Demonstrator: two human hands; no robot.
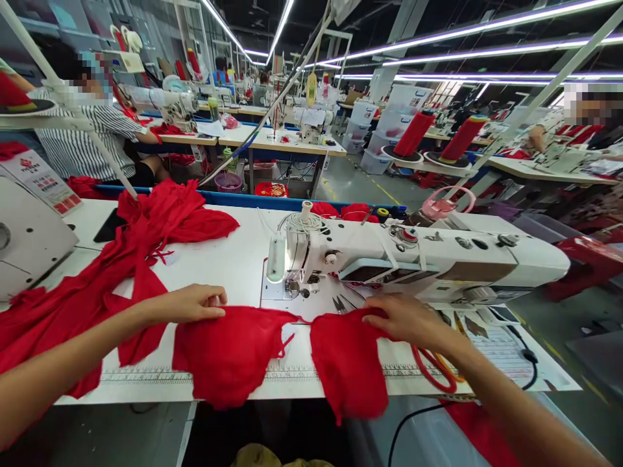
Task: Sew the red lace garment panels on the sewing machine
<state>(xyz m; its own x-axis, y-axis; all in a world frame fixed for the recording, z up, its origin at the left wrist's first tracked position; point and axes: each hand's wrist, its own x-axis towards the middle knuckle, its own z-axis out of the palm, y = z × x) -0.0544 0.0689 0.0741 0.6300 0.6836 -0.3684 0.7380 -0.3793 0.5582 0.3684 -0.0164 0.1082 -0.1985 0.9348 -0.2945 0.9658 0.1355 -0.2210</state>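
Both of my hands hold a red fabric piece (228,353) along its top edge, stretched sideways over the front of the white sewing table (228,259). My left hand (197,303) pinches its upper left part, fingers curled. At the far right, my right hand (402,318) grips the other end, where a second panel (348,363) hangs past the table edge. A thin strip joins the two panels. Behind them stands a white sewing machine (438,256), its needle area (296,287) just beyond the cloth. Small scissors (341,303) lie near my right hand.
A heap of red cloth (131,259) covers the table's left side. A printed ruler strip (403,371) runs along the front edge. Red and orange rings (438,373) lie by my right forearm. Red thread cones (413,134) stand behind the machine. A person in a striped shirt (92,139) sits at left.
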